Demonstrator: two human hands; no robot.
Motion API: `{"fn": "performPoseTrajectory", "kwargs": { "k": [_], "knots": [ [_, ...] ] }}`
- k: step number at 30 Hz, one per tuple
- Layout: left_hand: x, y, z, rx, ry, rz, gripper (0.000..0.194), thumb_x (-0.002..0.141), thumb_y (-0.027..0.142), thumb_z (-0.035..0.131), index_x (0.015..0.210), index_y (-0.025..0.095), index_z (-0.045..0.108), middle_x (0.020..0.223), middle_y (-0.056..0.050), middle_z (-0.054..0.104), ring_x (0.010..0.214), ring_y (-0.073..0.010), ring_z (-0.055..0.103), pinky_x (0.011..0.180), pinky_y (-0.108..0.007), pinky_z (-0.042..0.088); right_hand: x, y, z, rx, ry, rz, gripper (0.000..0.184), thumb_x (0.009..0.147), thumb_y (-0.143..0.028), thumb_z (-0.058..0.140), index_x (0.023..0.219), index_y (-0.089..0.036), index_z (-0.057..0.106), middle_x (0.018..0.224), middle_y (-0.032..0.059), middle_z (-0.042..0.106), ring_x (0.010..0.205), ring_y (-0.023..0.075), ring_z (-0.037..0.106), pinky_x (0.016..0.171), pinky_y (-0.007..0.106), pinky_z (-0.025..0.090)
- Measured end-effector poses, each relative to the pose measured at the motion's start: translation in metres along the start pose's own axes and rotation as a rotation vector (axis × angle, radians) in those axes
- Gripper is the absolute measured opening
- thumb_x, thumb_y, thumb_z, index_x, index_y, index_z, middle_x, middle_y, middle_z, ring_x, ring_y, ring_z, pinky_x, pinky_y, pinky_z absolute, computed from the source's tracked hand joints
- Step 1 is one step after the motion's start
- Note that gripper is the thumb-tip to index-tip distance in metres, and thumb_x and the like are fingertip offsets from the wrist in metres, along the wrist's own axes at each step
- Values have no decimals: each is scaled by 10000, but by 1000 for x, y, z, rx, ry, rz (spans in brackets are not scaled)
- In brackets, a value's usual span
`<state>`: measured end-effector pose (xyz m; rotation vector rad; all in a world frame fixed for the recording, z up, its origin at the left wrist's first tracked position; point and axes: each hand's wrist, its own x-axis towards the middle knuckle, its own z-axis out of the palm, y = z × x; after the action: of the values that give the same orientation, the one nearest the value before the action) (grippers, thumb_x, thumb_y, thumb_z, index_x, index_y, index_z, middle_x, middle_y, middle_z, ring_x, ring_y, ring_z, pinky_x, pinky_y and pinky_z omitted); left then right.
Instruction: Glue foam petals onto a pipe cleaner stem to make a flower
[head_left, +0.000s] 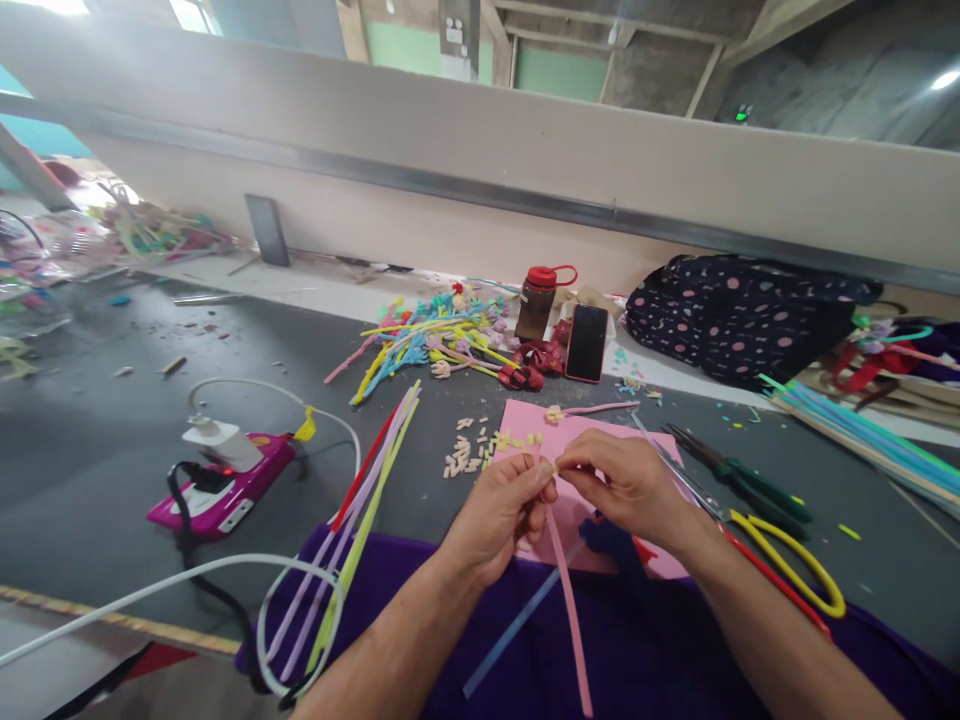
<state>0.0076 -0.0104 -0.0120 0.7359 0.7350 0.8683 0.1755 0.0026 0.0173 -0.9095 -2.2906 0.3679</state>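
My left hand (504, 507) is closed, pinching the top of a pink straw (568, 592) that hangs down toward me. My right hand (628, 480) is closed too, its fingertips pinched on a small pale piece at the straw's tip, touching the left fingers. Both hands hover above a pink sheet (525, 420) with small cream pieces (465, 455) scattered on and beside it. A light blue straw (517, 620) lies on the purple cloth (637, 650) under my forearms.
Yellow-handled scissors (787, 560) and green pliers (750, 480) lie to the right. Long coloured straws (367, 480) lie to the left, beside a pink device (217, 490) with a white charger and cables. Behind stand a red-capped bottle (537, 300), a phone (586, 343), a dotted bag (742, 310) and a tangle of coloured straws (435, 340).
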Motion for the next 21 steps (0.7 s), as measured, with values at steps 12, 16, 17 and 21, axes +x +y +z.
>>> {"fn": "performPoseTrajectory", "kwargs": {
  "k": [12,16,17,21],
  "knots": [
    [-2,-1,2,55,21,15,280,744,401,584,637,154,507,338,69,438,261,-27,320,328,-154,229,-2,-4,2,25,-18,103,145,741,-95,491,780,-193,591,706,-2,583,596,105,513,568,230,377],
    [-1,-3,0,40,-22,-9,311,725,445,591,641,158,506,337,69,427,263,-34,305,315,-165,190,-2,-4,2,58,-24,111,169,715,-66,487,754,-190,596,683,-5,579,601,107,513,576,227,384],
    [-1,-3,-1,32,-32,-19,317,721,452,593,639,159,505,337,71,421,264,-33,298,315,-166,182,-2,-3,3,67,-24,111,173,711,-60,486,748,-189,597,679,-5,580,601,108,514,575,226,385],
    [0,-3,-4,5,-54,-61,319,716,447,601,627,157,502,340,77,396,273,-30,283,325,-164,182,-1,-1,6,112,-12,107,180,713,-53,484,743,-189,597,676,0,583,603,112,521,580,228,396]
  ]
}}
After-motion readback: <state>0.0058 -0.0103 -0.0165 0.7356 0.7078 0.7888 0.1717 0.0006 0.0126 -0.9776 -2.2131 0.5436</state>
